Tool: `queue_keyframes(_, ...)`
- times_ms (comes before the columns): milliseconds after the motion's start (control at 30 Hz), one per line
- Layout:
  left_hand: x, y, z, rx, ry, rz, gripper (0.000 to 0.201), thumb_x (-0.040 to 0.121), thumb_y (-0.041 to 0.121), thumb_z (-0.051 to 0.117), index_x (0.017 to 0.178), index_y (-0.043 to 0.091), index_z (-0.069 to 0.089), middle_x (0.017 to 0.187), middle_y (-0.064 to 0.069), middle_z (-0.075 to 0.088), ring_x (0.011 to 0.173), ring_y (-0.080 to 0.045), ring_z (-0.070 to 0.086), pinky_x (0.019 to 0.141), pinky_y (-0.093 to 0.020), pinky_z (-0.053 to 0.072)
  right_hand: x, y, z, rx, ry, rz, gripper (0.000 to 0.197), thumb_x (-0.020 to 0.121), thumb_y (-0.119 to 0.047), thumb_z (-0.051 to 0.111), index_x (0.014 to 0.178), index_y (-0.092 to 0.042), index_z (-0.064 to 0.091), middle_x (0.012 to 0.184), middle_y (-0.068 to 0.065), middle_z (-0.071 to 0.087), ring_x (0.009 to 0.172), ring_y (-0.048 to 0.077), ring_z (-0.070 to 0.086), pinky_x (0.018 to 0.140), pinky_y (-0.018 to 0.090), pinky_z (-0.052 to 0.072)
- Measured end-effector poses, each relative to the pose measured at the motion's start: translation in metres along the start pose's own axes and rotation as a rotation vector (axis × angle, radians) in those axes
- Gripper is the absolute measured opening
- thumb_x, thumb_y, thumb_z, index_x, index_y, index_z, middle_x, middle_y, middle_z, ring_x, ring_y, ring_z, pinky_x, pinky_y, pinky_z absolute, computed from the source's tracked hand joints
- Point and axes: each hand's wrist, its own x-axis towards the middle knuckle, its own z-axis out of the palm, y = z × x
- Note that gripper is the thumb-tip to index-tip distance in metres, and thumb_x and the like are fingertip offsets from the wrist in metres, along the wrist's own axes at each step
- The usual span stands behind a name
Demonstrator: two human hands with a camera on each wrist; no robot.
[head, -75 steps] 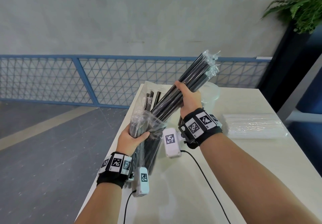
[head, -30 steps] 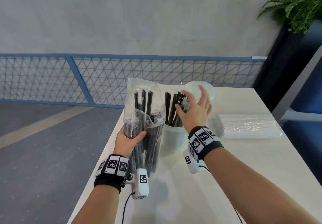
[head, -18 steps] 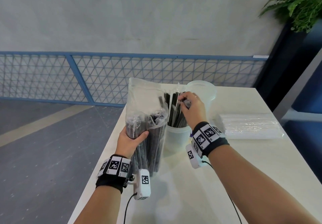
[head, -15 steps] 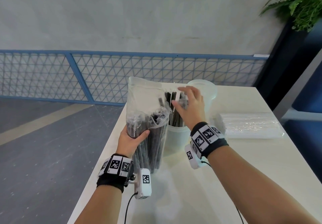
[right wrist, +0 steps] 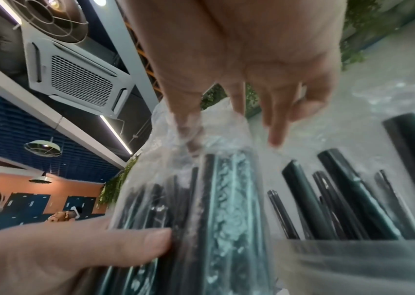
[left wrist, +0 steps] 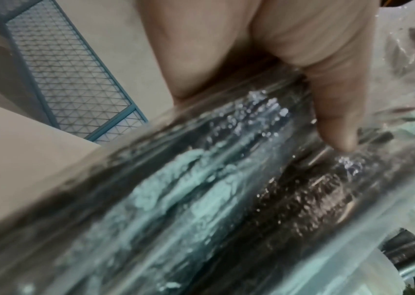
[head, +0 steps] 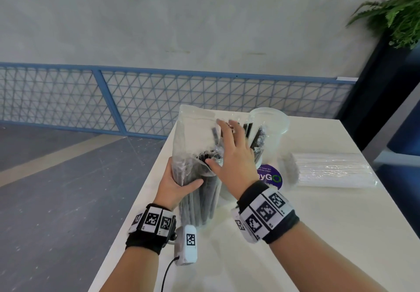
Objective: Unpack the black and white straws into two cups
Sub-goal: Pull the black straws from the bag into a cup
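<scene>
My left hand [head: 179,185] grips a clear bag of black straws [head: 195,196], held upright near the left edge of the table; its thumb [left wrist: 332,111] presses on the film. My right hand [head: 231,153] is spread wide at the bag's open mouth, thumb touching the film [right wrist: 213,199], fingers straight and holding nothing. Just right of the bag stands a clear cup with a purple label [head: 269,178] holding several black straws [right wrist: 340,199]. A second clear cup [head: 272,119] stands behind it. A sealed pack of white straws [head: 334,171] lies flat on the right.
The white table [head: 318,235] drops off on the left, close to the bag. Beyond it are a blue mesh railing [head: 136,96] and a grey wall. A potted plant [head: 400,19] stands at the far right. Bare tabletop lies in front of me.
My right hand set a bundle of black straws into the labelled cup, let go, and moved left to the bag's mouth with fingers spread. The left hand keeps holding the bag.
</scene>
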Motion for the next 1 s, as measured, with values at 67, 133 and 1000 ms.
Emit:
queue_keyframes(67,0.001,0.0,0.0,0.026,0.028,0.007,0.073,0.051,0.026,0.082,0.117,0.016,0.051,0.114,-0.006,0.064,0.108,-0.016,0.061,0.098,-0.04,0.047,-0.002,-0.005,0.004,-0.008,0.153,-0.122,0.063,0.067,-0.013,0.075,0.123,-0.019,0.046,0.121,0.008,0.044,0.105,0.025,0.046,0.094,0.03,0.04)
queue_keyframes(133,0.001,-0.002,-0.002,0.016,0.04,0.01,0.074,0.052,0.027,0.082,0.118,0.016,0.051,0.116,-0.006,0.063,0.109,-0.017,0.06,0.098,-0.041,0.047,-0.007,-0.009,0.007,-0.044,0.128,-0.227,0.049,0.064,-0.01,0.074,0.109,-0.017,0.054,0.11,0.006,0.052,0.098,0.023,0.047,0.089,0.028,0.042)
queue_keyframes(1000,0.002,-0.002,-0.011,0.088,-0.084,-0.095,0.096,0.038,0.028,0.091,0.121,0.009,0.048,0.114,-0.009,0.064,0.107,-0.018,0.062,0.094,-0.039,0.05,-0.015,0.01,0.033,0.579,-0.171,0.168,0.019,0.089,-0.006,0.053,0.098,-0.022,0.053,0.1,-0.002,0.058,0.076,0.032,0.065,0.073,0.031,0.054)
